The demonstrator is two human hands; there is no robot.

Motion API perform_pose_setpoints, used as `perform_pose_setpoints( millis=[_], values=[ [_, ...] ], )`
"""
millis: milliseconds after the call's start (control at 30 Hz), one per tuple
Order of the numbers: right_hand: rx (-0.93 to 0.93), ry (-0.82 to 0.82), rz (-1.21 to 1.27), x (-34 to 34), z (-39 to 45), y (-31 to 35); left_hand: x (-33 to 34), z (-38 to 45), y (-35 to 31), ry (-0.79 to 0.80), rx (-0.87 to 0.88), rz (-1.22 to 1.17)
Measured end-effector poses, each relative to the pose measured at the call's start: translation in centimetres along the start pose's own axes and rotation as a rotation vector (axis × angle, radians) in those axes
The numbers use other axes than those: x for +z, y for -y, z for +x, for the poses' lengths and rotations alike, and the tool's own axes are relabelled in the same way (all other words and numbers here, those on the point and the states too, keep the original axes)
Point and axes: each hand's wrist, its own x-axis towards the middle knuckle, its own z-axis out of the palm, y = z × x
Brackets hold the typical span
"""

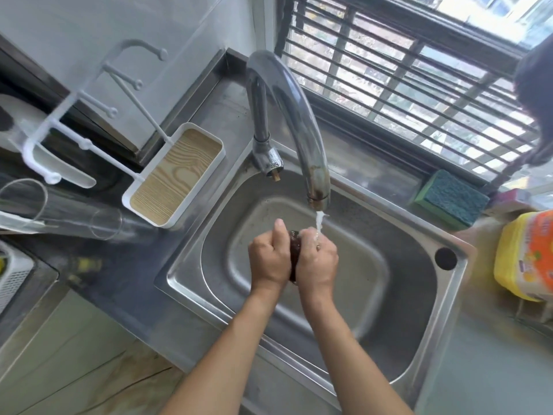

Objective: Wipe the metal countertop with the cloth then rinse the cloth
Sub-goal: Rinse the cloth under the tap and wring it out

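Both hands are clamped round the dark cloth (pixel 294 256), which shows only as a thin wad squeezed between them. Left hand (pixel 269 259) is fisted on it w/ thumb up; right hand (pixel 318 262) has fingers curled over the other side. They sit knuckle to knuckle over the middle of the sink (pixel 419 324), above the basin floor. The water stream (pixel 319 224) from the curved faucet (pixel 299 115) lands on the right hand's knuckles at the cloth's top edge.

Judgement: this is the rinse step, so the wipe looks done; countertop (pixel 125 274) left of the basin is a bit blurred, can't tell if wet. Next move likely needs the cloth opened or turned under the stream so the inner folds flush, then a wring low in the basin to keep splash in.

Room: plenty of open basin on all sides of the hands, esp. toward the right wall and near rim. Spout mouth hangs just above and behind the hands, so lifting straight up is tight. The white tray w/ wood-grain base (pixel 176 175) sits at the sink's back-left edge, a clear glass (pixel 59 211) lying beside it. Green scrub sponge (pixel 452 196) and yellow tub (pixel 526 259) sit beyond the right rim, well apart from the hands.
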Motion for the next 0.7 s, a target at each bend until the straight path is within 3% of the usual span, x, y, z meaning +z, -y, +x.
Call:
perform_pose_setpoints(
  millis=[100,200,300,433,500,633,700],
  values=[
    [-0.141,0.169,0.026,-0.5,-1.9,1.0,-0.6,1.3,0.9,-0.022,-0.163,-0.117],
    [-0.04,0.033,-0.112,-0.2,1.4,0.6,0.1,-0.7,1.0,0.173,-0.19,-0.196],
    [0.203,-0.114,0.023,0.0,3.3,-0.5,0.6,-1.6,0.8,0.28,-0.121,-0.137],
    [-0.027,0.081,0.01,-0.2,-1.2,-0.2,0.1,0.9,0.8,0.057,-0.223,-0.089],
    [-0.062,0.119,-0.002,-0.3,-1.8,-0.3,0.1,1.6,1.2,0.048,-0.278,-0.08],
    [0.25,-0.036,0.0,-0.2,3.4,-1.8,0.7,0.3,1.4,0.294,-0.129,0.006],
    [0.313,-0.032,0.032,-0.6,5.4,-1.9,1.2,0.0,2.5,0.304,-0.105,0.029]
  ],
)
